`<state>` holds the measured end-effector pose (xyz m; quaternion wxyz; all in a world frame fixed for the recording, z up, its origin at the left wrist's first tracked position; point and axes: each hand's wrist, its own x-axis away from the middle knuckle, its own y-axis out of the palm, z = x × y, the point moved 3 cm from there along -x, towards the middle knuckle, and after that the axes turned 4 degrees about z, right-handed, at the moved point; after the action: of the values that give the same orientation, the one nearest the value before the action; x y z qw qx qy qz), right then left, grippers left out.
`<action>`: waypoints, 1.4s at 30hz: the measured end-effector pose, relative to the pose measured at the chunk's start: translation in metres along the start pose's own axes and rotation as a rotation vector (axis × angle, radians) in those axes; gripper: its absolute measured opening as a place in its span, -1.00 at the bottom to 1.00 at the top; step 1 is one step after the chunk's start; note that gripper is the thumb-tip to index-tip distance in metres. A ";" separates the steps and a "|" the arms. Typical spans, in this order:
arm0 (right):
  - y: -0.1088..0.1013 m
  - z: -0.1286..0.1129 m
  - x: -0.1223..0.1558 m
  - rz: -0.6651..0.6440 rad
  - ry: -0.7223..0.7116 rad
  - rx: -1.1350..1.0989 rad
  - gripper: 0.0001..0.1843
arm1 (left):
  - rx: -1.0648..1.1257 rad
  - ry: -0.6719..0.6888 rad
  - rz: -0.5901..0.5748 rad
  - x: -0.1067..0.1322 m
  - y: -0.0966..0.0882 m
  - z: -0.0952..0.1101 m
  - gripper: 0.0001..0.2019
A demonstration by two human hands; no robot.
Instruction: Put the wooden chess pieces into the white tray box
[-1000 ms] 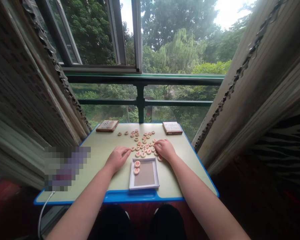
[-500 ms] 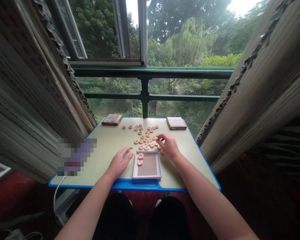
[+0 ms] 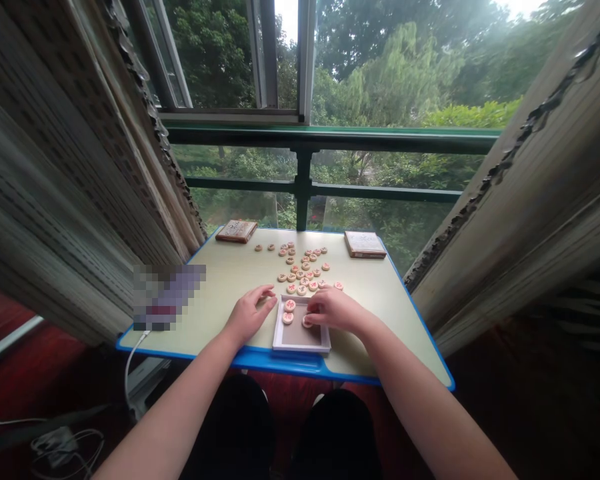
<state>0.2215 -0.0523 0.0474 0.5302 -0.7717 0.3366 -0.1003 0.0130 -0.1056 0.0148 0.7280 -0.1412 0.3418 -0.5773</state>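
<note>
My right hand (image 3: 336,308) is over the right part of a shallow white box (image 3: 300,348). Its fingers are closed on a round xiangqi piece (image 3: 307,321), low over the box floor. Two more pieces with red characters, an upper one (image 3: 289,305) and a lower one (image 3: 288,319), lie along the box's left side. Just left of the box, my left hand (image 3: 253,311) rests near the tabletop with fingers apart and nothing in it. Beyond the box lie several loose wooden xiangqi pieces (image 3: 301,290), marked in red or dark characters.
A brown flat box (image 3: 237,231) sits at the table's far left corner, a pale-topped one (image 3: 365,244) at the far right. A pixelated purple object (image 3: 173,297) with a white cable (image 3: 130,360) lies at the left edge. Curtains (image 3: 525,173) flank the table (image 3: 220,273).
My right hand has moved from the loose pieces back toward me, into the white box, with a piece in its fingers. The left hand stays beside the box. The view has shifted slightly.
</note>
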 end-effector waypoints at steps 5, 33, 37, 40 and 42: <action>-0.006 -0.008 0.004 -0.015 -0.051 -0.014 -0.86 | -0.122 0.198 -0.029 0.005 -0.003 0.015 -0.53; 0.015 -0.025 -0.008 0.188 -0.090 -0.813 -0.82 | -0.371 0.785 0.253 0.018 0.004 0.037 -0.82; 0.021 -0.021 -0.009 0.217 0.007 -0.908 -0.73 | -0.437 0.783 0.272 0.020 0.005 0.039 -0.83; 0.024 -0.022 -0.009 0.185 0.048 -0.942 -0.72 | -0.467 0.789 0.280 0.021 0.005 0.040 -0.80; 0.022 -0.024 -0.008 0.183 0.010 -0.874 -0.78 | -0.474 0.799 0.297 0.021 0.004 0.041 -0.81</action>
<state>0.1937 -0.0699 0.0394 0.1592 -0.8898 0.4169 0.0952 0.0453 -0.1322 0.0352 0.5620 -0.0203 0.7331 -0.3825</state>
